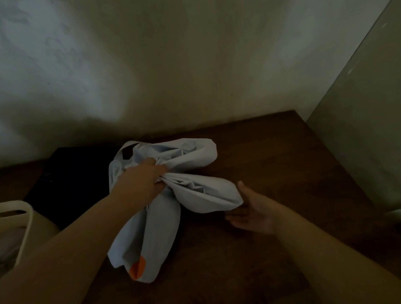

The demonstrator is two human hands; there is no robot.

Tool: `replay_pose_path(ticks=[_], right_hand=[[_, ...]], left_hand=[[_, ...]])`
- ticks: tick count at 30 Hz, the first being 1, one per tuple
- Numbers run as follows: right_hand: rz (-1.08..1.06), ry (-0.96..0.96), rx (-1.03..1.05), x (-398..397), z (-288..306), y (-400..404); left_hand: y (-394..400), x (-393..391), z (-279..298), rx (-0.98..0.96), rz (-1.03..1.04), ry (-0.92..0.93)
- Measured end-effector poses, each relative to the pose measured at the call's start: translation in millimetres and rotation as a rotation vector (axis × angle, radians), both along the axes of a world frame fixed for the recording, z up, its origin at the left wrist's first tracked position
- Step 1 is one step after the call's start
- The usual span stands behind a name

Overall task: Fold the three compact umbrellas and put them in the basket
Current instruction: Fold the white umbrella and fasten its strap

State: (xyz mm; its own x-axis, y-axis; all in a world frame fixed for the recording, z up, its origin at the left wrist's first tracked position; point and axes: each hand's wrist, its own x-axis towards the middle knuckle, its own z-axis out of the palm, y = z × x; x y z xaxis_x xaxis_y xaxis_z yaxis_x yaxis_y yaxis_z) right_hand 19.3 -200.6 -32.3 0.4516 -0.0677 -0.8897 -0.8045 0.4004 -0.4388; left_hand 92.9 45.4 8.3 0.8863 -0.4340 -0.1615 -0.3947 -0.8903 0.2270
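- Two bare forearms come into the head view from the lower edge, no sleeves showing on either.
- The left hand (142, 180) shows no ring, watch or glove.
- The right hand (254, 210) likewise shows no ring, band or glove; its wrist is uncovered.

No readable text, label, brand, number or sign shows anywhere in the dim head view; the pale umbrella (165, 202) bears only a plain orange patch near its lower edge, with no lettering on it that can be made out
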Motion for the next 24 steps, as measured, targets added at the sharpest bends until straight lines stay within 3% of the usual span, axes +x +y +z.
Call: replay_pose_path(ticks=[4,9,13,15,17,20,24], right_hand=[[-0.214,-0.164,0.176,2.4,-2.5,13.2],[-0.182,-0.321,0.251,2.2,13.5,7.3],[0.144,-0.292,-0.004,4.0,21.4,10.0],[0.273,-0.237,-0.027,-0.3,22.7,11.2],[0.179,-0.237,0.093,-2.7,19.9,11.3],[-0.173,-0.255,0.31,3.3,12.0,13.7],[-0.327,-0.247,0.382,10.8,12.0,18.8]], left_hand=[[2.2,-3.2,-1.9,0.014,0.004,-0.004],[5.8,-8.7,-5.1,-0.021,0.003,-0.003],[5.1,-7.8,-6.2,-0.053,0.002,-0.004],[4.9,-6.2,-5.9,-0.061,0.017,0.0],[4.7,-6.3,-5.4,-0.04,0.017,0.004],[2.7,-10.0,-3.9,0.016,-0.019,-0.014],[-0.1,-13.5,-3.6,0.072,-0.043,-0.064]])
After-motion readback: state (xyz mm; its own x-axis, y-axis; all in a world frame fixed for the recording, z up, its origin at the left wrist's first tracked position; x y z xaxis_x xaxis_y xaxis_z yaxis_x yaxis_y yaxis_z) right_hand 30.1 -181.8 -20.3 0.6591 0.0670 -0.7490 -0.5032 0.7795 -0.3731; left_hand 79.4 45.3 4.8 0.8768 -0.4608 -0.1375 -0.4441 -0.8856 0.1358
